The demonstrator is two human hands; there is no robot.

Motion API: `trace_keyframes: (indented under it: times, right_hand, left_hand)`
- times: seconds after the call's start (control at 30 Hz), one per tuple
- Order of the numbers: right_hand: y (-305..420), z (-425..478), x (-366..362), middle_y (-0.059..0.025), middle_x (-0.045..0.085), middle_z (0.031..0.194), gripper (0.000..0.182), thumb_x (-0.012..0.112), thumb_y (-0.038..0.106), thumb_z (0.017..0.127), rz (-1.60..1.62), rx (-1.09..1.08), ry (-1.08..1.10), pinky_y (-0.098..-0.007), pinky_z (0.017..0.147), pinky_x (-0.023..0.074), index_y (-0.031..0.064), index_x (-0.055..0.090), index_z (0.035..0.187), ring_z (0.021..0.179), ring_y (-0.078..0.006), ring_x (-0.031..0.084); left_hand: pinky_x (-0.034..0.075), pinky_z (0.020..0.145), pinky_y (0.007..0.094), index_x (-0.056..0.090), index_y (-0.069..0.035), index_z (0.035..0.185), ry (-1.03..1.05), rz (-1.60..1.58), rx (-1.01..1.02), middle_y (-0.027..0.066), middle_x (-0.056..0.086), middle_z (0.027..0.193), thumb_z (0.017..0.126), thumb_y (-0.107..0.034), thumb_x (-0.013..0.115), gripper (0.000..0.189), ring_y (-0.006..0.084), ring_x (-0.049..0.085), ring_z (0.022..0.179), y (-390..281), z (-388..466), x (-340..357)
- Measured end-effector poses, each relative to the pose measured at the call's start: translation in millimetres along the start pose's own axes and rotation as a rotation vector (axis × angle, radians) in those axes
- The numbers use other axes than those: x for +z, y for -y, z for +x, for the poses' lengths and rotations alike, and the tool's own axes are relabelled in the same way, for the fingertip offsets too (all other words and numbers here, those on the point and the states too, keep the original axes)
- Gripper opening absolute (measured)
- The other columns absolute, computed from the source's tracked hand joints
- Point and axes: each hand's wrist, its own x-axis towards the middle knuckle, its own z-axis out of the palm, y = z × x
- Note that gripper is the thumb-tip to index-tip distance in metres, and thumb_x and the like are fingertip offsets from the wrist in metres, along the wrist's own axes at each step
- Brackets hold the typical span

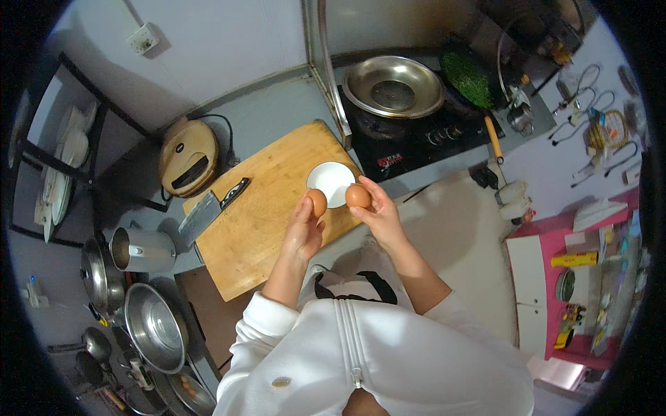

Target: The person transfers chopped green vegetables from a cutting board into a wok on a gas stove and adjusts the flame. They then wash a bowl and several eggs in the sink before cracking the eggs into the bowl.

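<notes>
In my left hand (303, 231) is a brown egg (316, 203), held between thumb and fingers at the left edge of a white bowl (331, 179). A second brown egg (358, 196) is gripped by my right hand (382, 216) at the bowl's lower right. The two eggs are apart, and both shells look whole. The bowl stands on the right part of a wooden cutting board (270, 218); its inside looks white, with no contents that I can make out. A cleaver (205, 216) with a black handle lies across the board's left edge.
Behind the board's left end sits a round electric griddle (188, 156). A steel basin (394, 87) rests on the black cooktop (400, 156), beside a wok of chopped greens (465, 78) whose wooden handle juts forward. At left stand a metal pot (143, 250) and another steel basin (156, 327).
</notes>
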Motion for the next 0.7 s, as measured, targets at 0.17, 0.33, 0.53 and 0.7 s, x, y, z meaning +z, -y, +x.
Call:
trace_keyframes:
  times: [0.17, 0.33, 0.53, 0.7]
  right_hand:
    - [-8.8, 20.8, 8.6, -0.0109, 0.047, 0.122, 0.057, 0.063, 0.005, 0.077, -0.246, -0.195, -0.075, -0.0283, 0.092, 0.0387, -0.0023, 0.037, 0.127, 0.108, -0.0168, 0.048]
    - [-14.6, 33.2, 5.5, -0.0106, 0.047, 0.123, 0.051, 0.060, 0.001, 0.079, -0.209, -0.201, -0.089, -0.0274, 0.093, 0.0370, -0.0014, 0.040, 0.126, 0.109, -0.0159, 0.047]
    - [-20.5, 46.3, -8.8, -0.0101, 0.047, 0.120, 0.050, 0.058, 0.000, 0.079, -0.243, -0.170, 0.031, -0.0284, 0.091, 0.0383, -0.0024, 0.039, 0.125, 0.107, -0.0162, 0.048]
    - [-24.4, 64.5, -23.4, -0.0089, 0.047, 0.120, 0.048, 0.055, 0.005, 0.083, 0.111, 0.157, 0.119, -0.0301, 0.088, 0.0402, 0.0008, 0.037, 0.128, 0.106, -0.0165, 0.048]
  left_hand:
    - [0.047, 0.077, 0.0292, 0.043, -0.013, 0.121, 0.022, -0.167, 0.093, 0.0026, 0.049, 0.112, 0.091, -0.025, 0.046, 0.033, 0.0147, 0.049, 0.095, 19.4, 16.7, 17.1]
    - [0.048, 0.079, 0.0302, 0.038, -0.011, 0.126, -0.047, -0.294, 0.091, 0.0062, 0.047, 0.115, 0.093, -0.021, 0.042, 0.035, 0.0164, 0.051, 0.096, 29.4, 30.4, 23.4]
    - [0.048, 0.085, 0.0327, 0.041, -0.006, 0.119, -0.051, -0.345, 0.116, 0.0098, 0.047, 0.114, 0.093, -0.022, 0.041, 0.031, 0.0197, 0.050, 0.100, 39.0, 37.1, 36.5]
    - [0.049, 0.084, 0.0355, 0.043, -0.003, 0.117, -0.035, -0.487, 0.090, 0.0105, 0.048, 0.114, 0.093, -0.023, 0.042, 0.032, 0.0228, 0.051, 0.100, 40.4, 51.2, 38.5]
